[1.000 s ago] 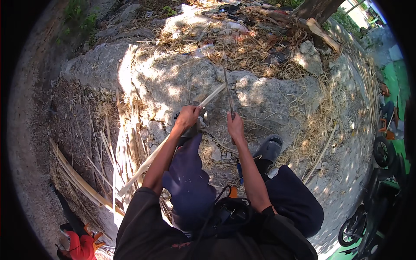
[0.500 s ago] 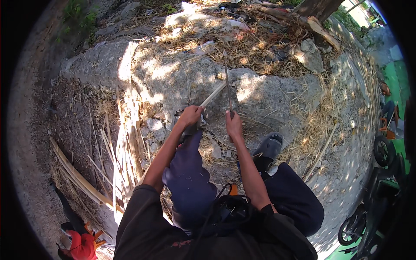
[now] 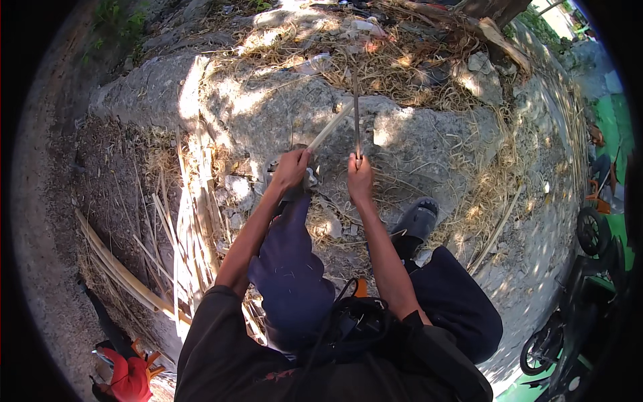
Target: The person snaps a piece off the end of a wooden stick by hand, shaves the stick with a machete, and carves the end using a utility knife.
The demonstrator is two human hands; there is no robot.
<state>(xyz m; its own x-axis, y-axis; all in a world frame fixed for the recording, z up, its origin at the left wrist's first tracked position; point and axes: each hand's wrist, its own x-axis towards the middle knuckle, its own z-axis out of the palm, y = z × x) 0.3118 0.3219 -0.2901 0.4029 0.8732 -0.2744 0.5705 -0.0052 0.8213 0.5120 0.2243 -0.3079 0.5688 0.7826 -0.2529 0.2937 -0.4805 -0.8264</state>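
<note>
My left hand [image 3: 291, 169] is closed around a pale strip of split bamboo [image 3: 329, 127], which slants up and to the right. In my right hand [image 3: 360, 177] is the handle of a long, narrow-bladed knife [image 3: 356, 110]. Its blade points away from me, almost straight ahead. The strip's far end lies right beside the blade; whether they touch I cannot tell. Both hands are above my knees, over the rocky ground, with fingers wrapped tight.
A grey stone ledge [image 3: 268, 110] runs across ahead, with dry shavings [image 3: 442, 94] on top. Pale bamboo strips [image 3: 191, 248] lie in a heap at the left. My dark clog [image 3: 419, 221] rests on the right. A motorcycle [image 3: 569, 321] stands far right; a person in red [image 3: 130, 378] is lower left.
My right hand has gone a little forward with the knife, and its blade stands straighter. The left hand and bamboo strip have shifted slightly forward; the whole view has tilted a bit.
</note>
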